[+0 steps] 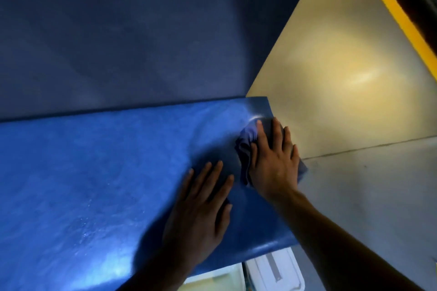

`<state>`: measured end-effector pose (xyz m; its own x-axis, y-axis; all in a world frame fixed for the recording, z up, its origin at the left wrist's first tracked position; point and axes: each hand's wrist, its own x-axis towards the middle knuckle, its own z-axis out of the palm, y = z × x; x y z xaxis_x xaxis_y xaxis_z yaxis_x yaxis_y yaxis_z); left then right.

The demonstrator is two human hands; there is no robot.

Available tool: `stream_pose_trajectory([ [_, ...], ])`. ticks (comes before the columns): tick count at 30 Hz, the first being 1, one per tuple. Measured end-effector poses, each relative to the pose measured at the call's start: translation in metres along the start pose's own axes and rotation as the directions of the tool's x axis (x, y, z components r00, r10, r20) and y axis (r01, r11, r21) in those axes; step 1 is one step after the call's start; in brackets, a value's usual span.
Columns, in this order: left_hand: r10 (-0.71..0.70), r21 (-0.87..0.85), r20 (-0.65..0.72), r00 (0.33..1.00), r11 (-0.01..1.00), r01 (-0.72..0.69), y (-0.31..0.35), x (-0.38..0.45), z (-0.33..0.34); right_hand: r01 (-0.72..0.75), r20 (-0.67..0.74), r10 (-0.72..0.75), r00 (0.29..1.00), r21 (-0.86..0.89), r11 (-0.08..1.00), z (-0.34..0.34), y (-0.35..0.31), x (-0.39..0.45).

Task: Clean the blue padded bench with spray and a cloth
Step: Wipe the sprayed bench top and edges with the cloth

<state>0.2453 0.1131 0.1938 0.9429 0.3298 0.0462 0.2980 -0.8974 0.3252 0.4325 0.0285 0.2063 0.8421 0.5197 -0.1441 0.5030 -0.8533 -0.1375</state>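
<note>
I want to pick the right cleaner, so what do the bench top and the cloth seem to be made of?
The bench top looks like blue vinyl or faux leather over padding: glossy, faintly grained, dimpling around the hands. The cloth under the right hand looks like soft woven or microfibre fabric, matte and bunched into folds. Neither is certain from looks alone.

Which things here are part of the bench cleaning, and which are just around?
Part of the job:
- blue padded bench
- cloth, pressed flat under the right hand
- left hand, flat on the bench

Just around:
- white container below the bench edge
- yellow strip

No spray bottle in view.
</note>
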Motion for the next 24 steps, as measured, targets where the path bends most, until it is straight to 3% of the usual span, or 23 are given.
stream_pose_trajectory([
  [6, 0.008, -0.003, -0.037, 0.999, 1.0, -0.008, -0.002, 0.0, 0.004, -0.097, -0.002, 0.099, 0.995, 0.22, 0.971, -0.003, -0.002, 0.108],
  [9, 0.013, 0.0, -0.033, 0.999, 1.0, -0.013, -0.002, -0.001, 0.004, -0.15, 0.085, 0.127, 0.988, 0.369, 0.917, -0.009, 0.002, 0.136],
  [13, 0.01, -0.01, -0.022, 1.0, 1.0, -0.01, -0.002, -0.002, 0.004, 0.041, 0.061, -0.053, 0.997, 0.182, 0.982, -0.014, 0.007, 0.115],
  [17, 0.007, -0.011, -0.012, 1.0, 1.0, -0.007, -0.002, -0.003, 0.004, 0.131, 0.125, -0.135, 0.983, 0.043, 0.991, -0.012, 0.013, 0.08],
  [20, 0.009, -0.026, -0.006, 1.0, 1.0, -0.009, -0.002, -0.003, 0.003, -0.047, 0.048, 0.037, 0.998, 0.23, 0.972, -0.014, 0.01, 0.053],
  [22, 0.01, -0.031, -0.005, 1.0, 0.999, -0.01, -0.003, -0.003, 0.003, -0.104, 0.044, 0.097, 0.994, 0.219, 0.97, -0.012, 0.01, 0.03],
  [24, 0.014, -0.033, 0.002, 1.0, 0.999, -0.014, -0.003, -0.003, 0.002, -0.069, 0.017, 0.067, 0.998, 0.15, 0.986, -0.014, 0.01, 0.005],
])
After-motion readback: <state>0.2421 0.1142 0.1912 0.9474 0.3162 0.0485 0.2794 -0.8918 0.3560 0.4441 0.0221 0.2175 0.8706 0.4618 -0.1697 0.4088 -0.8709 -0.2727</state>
